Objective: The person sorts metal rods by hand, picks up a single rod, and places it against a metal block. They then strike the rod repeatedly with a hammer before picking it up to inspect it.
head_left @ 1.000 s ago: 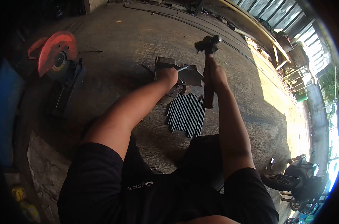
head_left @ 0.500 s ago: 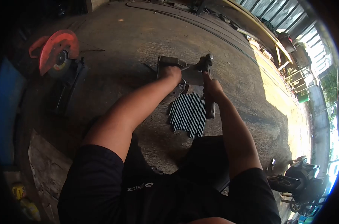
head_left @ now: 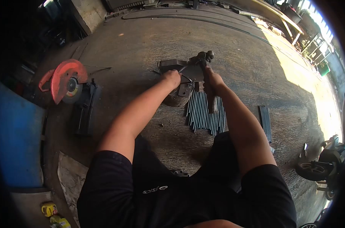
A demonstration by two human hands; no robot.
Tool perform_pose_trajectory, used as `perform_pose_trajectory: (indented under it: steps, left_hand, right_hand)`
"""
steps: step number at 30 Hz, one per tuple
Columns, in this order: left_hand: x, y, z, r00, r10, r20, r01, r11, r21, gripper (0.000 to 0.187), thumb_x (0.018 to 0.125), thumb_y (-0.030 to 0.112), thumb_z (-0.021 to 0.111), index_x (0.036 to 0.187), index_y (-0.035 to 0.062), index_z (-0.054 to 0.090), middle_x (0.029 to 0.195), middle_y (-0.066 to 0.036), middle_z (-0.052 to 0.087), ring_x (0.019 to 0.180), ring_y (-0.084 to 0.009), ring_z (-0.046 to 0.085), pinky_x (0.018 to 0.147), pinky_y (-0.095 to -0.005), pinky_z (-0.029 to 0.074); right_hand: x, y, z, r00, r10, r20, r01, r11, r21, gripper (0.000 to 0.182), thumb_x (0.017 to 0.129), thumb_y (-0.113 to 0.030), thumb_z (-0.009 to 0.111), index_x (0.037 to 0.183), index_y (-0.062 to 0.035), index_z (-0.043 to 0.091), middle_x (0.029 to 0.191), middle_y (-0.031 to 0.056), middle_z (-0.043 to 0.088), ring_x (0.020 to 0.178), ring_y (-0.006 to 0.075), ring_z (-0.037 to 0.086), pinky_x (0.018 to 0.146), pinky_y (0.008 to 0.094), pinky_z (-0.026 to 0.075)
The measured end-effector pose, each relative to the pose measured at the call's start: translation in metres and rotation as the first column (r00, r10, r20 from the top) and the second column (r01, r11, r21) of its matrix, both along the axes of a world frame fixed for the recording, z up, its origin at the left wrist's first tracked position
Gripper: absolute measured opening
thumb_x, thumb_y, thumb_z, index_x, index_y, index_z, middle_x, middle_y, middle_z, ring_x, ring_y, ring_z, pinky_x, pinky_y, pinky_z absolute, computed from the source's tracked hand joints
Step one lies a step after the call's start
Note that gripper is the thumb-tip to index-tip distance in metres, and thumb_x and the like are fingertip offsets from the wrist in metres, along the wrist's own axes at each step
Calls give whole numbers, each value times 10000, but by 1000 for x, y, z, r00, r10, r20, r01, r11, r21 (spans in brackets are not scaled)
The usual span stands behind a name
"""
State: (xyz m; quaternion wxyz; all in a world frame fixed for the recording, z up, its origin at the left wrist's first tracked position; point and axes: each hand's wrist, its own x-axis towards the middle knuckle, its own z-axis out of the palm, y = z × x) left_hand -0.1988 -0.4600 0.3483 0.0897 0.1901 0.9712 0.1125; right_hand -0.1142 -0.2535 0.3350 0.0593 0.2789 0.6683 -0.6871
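Note:
My left hand (head_left: 172, 78) is closed around a thin metal rod (head_left: 184, 68), which slants up and right from the fist over a dark metal block (head_left: 171, 64). My right hand (head_left: 213, 81) grips a hammer (head_left: 213, 105) by its wooden handle. The hammer head (head_left: 206, 56) is right by the rod's far end, above the block. Just below the left fist, a small metal plate with holes (head_left: 183, 90) is part of the work stand. Many cut rods (head_left: 205, 114) lie side by side on the floor under the hammer handle.
A cut-off saw with a red guard (head_left: 69, 78) stands at left, near a blue panel (head_left: 18, 133). A smaller bundle of rods (head_left: 264, 123) lies right of my right arm. A motorcycle (head_left: 324, 161) is at far right. Long bars (head_left: 203, 18) stretch across the back floor.
The camera view has shifted, bringing the second rod bundle into sight. The hammer head has turned toward the rod's end. Both hands keep their grip.

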Motion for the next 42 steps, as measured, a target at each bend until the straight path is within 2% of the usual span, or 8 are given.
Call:
perform_pose_trajectory:
  steps: [14,22,23,25,28,37,39,42]
  left_hand:
    - [-4,19,-17,994,81,71,-81,997,-9,548,988,427,356,1057,-33,646,1113,-287,596,1083,-420,566,932,-469,448]
    - [29,41,6,957,271,108,-264,962,-70,541,986,426,374,1142,-33,614,1183,-230,590,1134,-380,552,962,-431,447]
    - [23,41,2,976,217,7,-217,975,-57,563,981,438,397,1090,-62,630,1066,-255,646,1035,-402,615,902,-434,485]
    - [20,46,5,990,93,-105,-105,987,-124,567,982,438,387,1082,-62,635,1064,-250,649,1044,-389,616,895,-430,486]
    - [31,56,18,957,270,103,-252,955,-157,577,990,426,346,1073,-63,640,1011,-238,667,918,-345,670,828,-433,505]
    - [-7,32,34,981,-181,-76,163,967,-196,658,996,444,242,1092,-96,606,1072,-273,634,852,-371,672,787,-450,528]
    - [11,38,71,982,38,184,7,971,-240,605,998,402,221,1154,-36,607,1277,-225,537,1222,-370,491,1055,-431,373]
    - [-17,16,53,988,-97,118,122,964,-235,592,996,412,268,1046,-45,641,1099,-246,619,1033,-398,589,921,-459,456]
  right_hand:
    - [15,9,-1,990,-135,-45,88,832,-547,528,930,-516,481,1026,-1,544,709,137,589,557,280,593,505,423,510]
    - [3,-19,35,957,-283,66,283,857,-431,592,904,-560,496,1101,-4,548,910,192,642,739,326,652,675,468,534]
    - [-105,-9,-79,971,-238,13,234,940,-247,584,914,-544,487,1135,-7,538,955,216,646,776,346,659,709,477,529]
    - [-101,-9,-65,973,-227,-36,228,972,57,552,927,-512,485,1144,-6,524,898,212,642,734,341,657,665,484,536]
    - [-80,4,-52,987,-140,-76,129,983,-132,524,933,-486,495,1130,-1,522,851,206,635,682,333,651,610,487,543]
    - [-8,17,43,996,-82,29,87,945,-316,496,917,-465,547,1079,2,505,795,161,598,619,289,608,550,460,528]
    - [-4,16,47,995,-90,39,98,946,-308,501,927,-444,536,1116,18,497,822,179,596,624,300,615,539,451,532]
    - [-12,0,34,995,-102,15,101,937,-333,506,939,-420,523,1153,37,484,861,199,587,631,309,622,523,444,535]
